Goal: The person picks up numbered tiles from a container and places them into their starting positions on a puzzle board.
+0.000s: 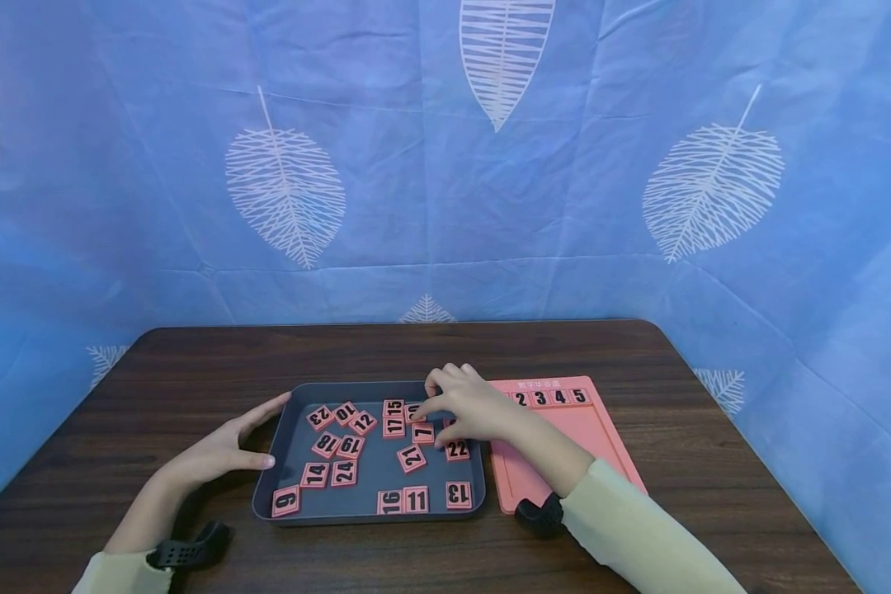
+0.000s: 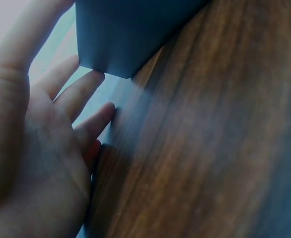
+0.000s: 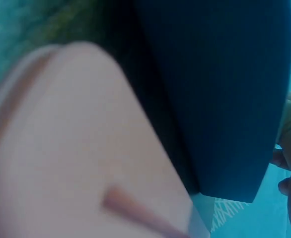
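1. I seem to be at the picking step: number tiles (image 1: 412, 458) lie loose in the dark tray (image 1: 371, 487), and 2 to 5 line the top of the pink board (image 1: 590, 433).
2. My left hand (image 1: 226, 450) is spread against the tray's left side.
3. My right hand (image 1: 475, 406) bends over the tray's right part; I cannot tell whether it pinches a tile.
4. Next, I judge, calls for gripping one tile's edges and lifting.

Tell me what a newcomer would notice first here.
Probably the pink number tiles scattered in the dark tray, the right hand over some. Right of the tray lies a pink board, tiles 2 to 5 lined up near its far edge. Behind the table hangs a blue cloth with white leaves.
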A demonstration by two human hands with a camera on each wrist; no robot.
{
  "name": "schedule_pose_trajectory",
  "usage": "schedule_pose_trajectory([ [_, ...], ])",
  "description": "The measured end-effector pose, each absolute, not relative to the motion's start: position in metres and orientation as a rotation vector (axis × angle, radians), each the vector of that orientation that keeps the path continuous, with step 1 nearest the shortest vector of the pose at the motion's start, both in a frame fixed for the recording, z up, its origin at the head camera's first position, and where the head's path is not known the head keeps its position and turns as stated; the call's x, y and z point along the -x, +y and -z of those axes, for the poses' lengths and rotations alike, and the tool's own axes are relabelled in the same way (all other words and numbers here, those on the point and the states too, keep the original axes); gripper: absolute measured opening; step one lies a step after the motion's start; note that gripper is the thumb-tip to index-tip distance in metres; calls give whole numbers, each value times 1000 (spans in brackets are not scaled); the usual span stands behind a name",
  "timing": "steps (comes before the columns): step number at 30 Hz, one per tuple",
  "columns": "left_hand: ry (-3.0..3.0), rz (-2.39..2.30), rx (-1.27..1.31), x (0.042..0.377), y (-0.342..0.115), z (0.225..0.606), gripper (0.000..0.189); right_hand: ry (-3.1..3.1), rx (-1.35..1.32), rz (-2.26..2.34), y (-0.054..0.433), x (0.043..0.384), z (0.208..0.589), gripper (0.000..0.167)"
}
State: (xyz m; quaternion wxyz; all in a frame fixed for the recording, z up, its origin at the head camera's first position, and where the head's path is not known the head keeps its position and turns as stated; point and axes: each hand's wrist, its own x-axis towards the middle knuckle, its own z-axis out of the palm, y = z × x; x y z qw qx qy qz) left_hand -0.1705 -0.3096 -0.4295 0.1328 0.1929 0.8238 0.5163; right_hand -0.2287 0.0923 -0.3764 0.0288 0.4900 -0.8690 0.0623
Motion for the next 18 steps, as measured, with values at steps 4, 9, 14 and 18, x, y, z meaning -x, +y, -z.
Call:
schedule_pose_trajectory([
  [4,2389,-1494,-565,171,-310,430,85,-2731,-1514,-148,88,232,379,42],
  [9,2390,-1495,-579,172,-311,430,85,-2773,-1515,-149,85,235,381,40],
  [14,2384,-1501,-594,172,-312,430,85,-2819,-1502,-153,81,237,382,39],
  [18,2376,-1508,-599,172,-312,429,84,-2861,-1490,-182,78,237,380,39],
])
